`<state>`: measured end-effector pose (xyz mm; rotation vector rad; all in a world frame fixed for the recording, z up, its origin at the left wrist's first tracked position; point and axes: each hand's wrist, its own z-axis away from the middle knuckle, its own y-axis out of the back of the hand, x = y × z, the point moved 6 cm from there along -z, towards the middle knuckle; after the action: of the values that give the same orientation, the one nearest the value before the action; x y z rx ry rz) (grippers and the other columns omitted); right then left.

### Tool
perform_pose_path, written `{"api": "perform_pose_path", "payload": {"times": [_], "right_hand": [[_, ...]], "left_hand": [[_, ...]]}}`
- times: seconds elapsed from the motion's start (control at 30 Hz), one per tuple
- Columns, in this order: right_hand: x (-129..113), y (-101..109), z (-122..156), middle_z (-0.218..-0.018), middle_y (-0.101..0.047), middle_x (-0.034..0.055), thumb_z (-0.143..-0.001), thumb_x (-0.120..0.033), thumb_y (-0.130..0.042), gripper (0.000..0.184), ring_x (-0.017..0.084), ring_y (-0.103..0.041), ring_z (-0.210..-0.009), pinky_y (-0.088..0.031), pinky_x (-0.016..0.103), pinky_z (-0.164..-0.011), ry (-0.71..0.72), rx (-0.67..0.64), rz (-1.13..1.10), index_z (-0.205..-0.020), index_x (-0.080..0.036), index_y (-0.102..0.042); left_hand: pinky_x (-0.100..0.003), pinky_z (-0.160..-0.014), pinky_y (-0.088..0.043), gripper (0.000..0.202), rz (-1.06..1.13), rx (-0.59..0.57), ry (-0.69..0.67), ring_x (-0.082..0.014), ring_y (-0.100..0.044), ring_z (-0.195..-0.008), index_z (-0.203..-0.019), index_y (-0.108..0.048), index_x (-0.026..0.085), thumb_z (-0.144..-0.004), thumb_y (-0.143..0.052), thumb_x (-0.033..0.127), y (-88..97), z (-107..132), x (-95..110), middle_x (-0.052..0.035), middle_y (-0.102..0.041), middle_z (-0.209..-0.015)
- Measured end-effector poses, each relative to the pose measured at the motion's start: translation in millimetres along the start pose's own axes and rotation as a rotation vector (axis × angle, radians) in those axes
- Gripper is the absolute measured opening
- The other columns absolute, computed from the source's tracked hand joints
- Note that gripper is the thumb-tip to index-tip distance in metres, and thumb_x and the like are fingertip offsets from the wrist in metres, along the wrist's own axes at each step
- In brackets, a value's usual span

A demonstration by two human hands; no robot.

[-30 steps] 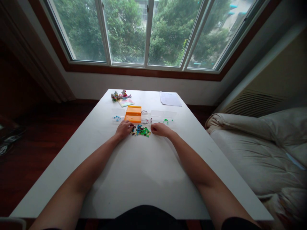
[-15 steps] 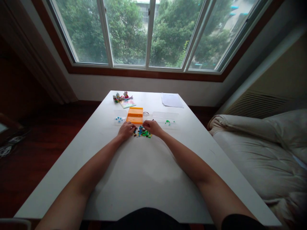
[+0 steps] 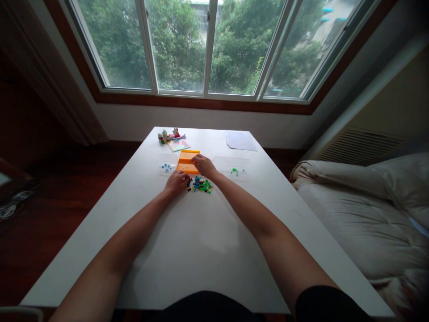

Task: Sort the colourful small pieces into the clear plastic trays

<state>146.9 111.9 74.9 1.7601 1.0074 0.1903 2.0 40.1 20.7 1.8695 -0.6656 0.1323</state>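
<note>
A pile of tiny blue, green, dark and yellowish pieces point(image 3: 202, 185) lies on the white table point(image 3: 201, 241). At the pile's left edge rests my left hand point(image 3: 177, 182), fingers curled together; whatever they pinch is too small to make out. My right hand point(image 3: 205, 165) hovers over the right side of an orange tray point(image 3: 187, 167), its fingertips closed together above the tray; I cannot tell what is in them. A few small bits lie in the tray's near section.
Left of the tray, a clear plastic container point(image 3: 167, 158) holds blue pieces point(image 3: 166, 167). Another clear container point(image 3: 231, 161) on the right holds green pieces point(image 3: 235, 170). Farther back are small colourful figures point(image 3: 163, 137), a patterned card point(image 3: 178, 144) and white papers point(image 3: 240, 140). A sofa point(image 3: 335, 214) stands right.
My right hand has moved from the pile's upper edge away from me and slightly left, over the orange tray. My left hand stays almost in place by the pile.
</note>
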Motion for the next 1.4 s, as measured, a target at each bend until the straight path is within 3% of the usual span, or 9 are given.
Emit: {"api": "perform_pose_path", "payload": {"times": [0.23, 0.7, 1.0, 1.4], "right_hand": [[3.2, 16.6, 20.8, -0.105, -0.067, 0.0071, -0.095, -0.012, -0.051, 0.023, 0.014, -0.06, -0.088, -0.043, 0.024, -0.085, 0.072, -0.052, -0.068, -0.102, -0.018, -0.073], [7.8, 34.6, 116.0, -0.088, -0.063, 0.0032, -0.09, -0.021, -0.059, 0.012, 0.01, -0.052, -0.072, -0.035, 0.019, -0.069, 0.119, -0.242, -0.071, -0.094, -0.018, -0.07], [16.6, 27.7, 130.5, -0.089, -0.061, 0.0044, -0.086, -0.014, -0.055, 0.017, 0.011, -0.052, -0.075, -0.037, 0.02, -0.071, 0.116, -0.28, -0.076, -0.093, -0.018, -0.07], [25.7, 36.0, 139.5, -0.091, -0.061, 0.005, -0.082, -0.013, -0.061, 0.018, 0.014, -0.053, -0.082, -0.039, 0.022, -0.076, 0.047, -0.236, -0.037, -0.097, -0.018, -0.07]], "left_hand": [[-0.039, -0.095, -0.047, 0.021, -0.004, -0.011, 0.0, -0.0244, -0.056, -0.1, -0.096, -0.076, 0.025, -0.091, -0.056, 0.029, 1.4, 0.9, 1.3, -0.007, -0.067, -0.097], [-0.038, -0.092, -0.047, 0.021, 0.027, -0.02, 0.003, -0.0245, -0.056, -0.099, -0.094, -0.076, 0.024, -0.091, -0.056, 0.029, -0.8, 0.0, 1.4, -0.0074, -0.067, -0.097], [-0.039, -0.092, -0.048, 0.021, 0.021, -0.03, 0.027, -0.0243, -0.057, -0.1, -0.094, -0.076, 0.023, -0.09, -0.057, 0.029, 0.8, 0.2, 2.3, -0.0075, -0.067, -0.098], [-0.039, -0.093, -0.048, 0.019, 0.048, -0.036, 0.026, -0.0246, -0.057, -0.101, -0.093, -0.076, 0.024, -0.09, -0.057, 0.027, 1.9, 1.1, 3.1, -0.0071, -0.068, -0.099]]}}
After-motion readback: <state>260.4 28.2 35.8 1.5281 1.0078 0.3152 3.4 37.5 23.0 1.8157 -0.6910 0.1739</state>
